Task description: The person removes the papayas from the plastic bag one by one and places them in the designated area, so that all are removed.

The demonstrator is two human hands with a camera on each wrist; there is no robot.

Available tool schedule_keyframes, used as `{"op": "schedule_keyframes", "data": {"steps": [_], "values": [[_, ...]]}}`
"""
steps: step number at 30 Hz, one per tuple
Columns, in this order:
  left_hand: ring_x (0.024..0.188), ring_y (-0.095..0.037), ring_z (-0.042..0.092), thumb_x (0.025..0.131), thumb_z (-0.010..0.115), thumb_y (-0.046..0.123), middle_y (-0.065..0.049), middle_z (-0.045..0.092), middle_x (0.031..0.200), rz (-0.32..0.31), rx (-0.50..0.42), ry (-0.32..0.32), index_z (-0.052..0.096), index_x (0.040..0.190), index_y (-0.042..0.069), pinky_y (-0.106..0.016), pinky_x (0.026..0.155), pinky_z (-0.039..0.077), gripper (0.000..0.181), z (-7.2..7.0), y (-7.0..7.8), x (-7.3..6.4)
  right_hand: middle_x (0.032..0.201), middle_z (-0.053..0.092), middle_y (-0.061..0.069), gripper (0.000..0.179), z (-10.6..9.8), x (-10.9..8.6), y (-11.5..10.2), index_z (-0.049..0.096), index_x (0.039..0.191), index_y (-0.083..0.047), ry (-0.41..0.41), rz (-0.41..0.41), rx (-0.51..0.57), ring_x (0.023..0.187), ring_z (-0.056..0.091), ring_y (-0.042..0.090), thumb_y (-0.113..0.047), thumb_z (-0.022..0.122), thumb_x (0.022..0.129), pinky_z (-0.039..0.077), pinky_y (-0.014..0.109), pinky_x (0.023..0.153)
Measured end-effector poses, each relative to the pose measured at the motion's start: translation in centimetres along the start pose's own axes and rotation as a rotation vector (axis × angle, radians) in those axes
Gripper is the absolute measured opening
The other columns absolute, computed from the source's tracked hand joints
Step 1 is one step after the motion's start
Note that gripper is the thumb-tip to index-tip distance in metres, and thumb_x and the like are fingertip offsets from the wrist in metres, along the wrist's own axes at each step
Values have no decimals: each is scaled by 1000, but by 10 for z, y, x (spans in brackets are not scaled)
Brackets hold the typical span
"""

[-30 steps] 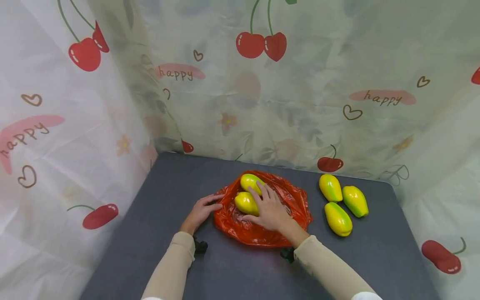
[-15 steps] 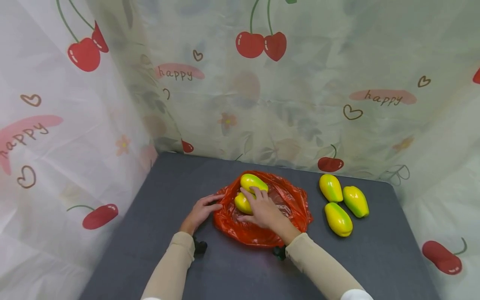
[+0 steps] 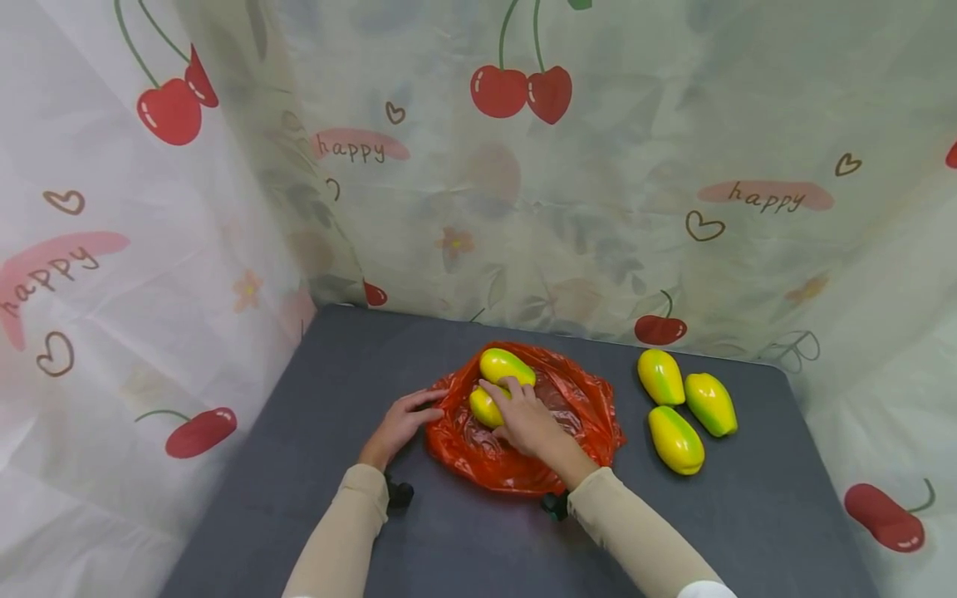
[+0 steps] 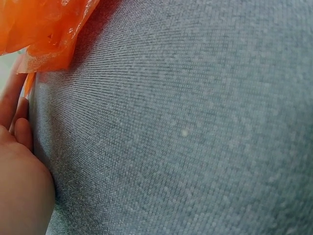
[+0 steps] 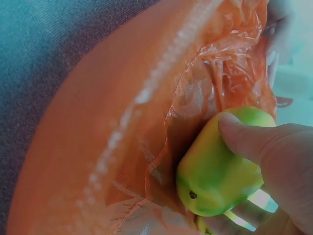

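A crumpled red plastic bag (image 3: 516, 477) lies spread on the dark table, its mouth facing up. Two yellow-green papayas are inside: a farther one (image 3: 504, 365) and a nearer one (image 3: 484, 407). My right hand (image 3: 529, 423) reaches into the bag and grips the nearer papaya, partly covering it. In the right wrist view the thumb lies along that papaya (image 5: 220, 171), with fingers around its other side. My left hand (image 3: 398, 428) rests at the bag's left edge, its fingers extended and touching the plastic (image 4: 54, 44). Its fingertips are partly hidden in the left wrist view.
Three more papayas lie together right of the bag: one at the back (image 3: 661, 377), one at the right (image 3: 711, 404) and one in front (image 3: 676, 440). A cherry-printed curtain (image 3: 583, 208) encloses the back and sides of the table (image 3: 299, 498).
My right hand has shifted slightly left and closed around the nearer papaya, drawing its fingers off the farther one. My left hand stays at the bag's edge.
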State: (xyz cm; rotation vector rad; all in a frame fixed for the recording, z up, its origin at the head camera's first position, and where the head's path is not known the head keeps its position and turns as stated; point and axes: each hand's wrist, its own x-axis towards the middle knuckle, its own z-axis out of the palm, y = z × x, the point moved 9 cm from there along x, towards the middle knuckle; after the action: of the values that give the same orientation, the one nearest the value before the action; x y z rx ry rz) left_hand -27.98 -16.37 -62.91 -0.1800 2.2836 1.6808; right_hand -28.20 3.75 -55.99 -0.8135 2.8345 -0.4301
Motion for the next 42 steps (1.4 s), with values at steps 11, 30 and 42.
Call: {"op": "schedule_keyframes", "data": {"steps": [11,30,42], "values": [[157,-38,23,94,70,40,-10,34,166,11,3,-4,66,137,31,-65,126,17,44,-1,-6,5,147,41,17,84,-3,-2,0,32,160,-22,18,-1,13,124,51,40,-24,79,90,54,53,102],[157,-39,23,94,70,40,-11,33,167,5,4,-2,66,138,31,-66,125,18,45,1,-6,3,152,37,16,83,-22,-14,1,28,161,-24,76,28,33,129,49,40,-28,75,93,55,52,101],[157,-39,23,95,70,37,-12,33,167,18,-10,7,65,139,28,-66,125,18,45,0,-3,1,152,37,14,86,-44,-26,3,24,163,-26,121,45,60,127,48,36,-30,75,93,55,49,100]]}}
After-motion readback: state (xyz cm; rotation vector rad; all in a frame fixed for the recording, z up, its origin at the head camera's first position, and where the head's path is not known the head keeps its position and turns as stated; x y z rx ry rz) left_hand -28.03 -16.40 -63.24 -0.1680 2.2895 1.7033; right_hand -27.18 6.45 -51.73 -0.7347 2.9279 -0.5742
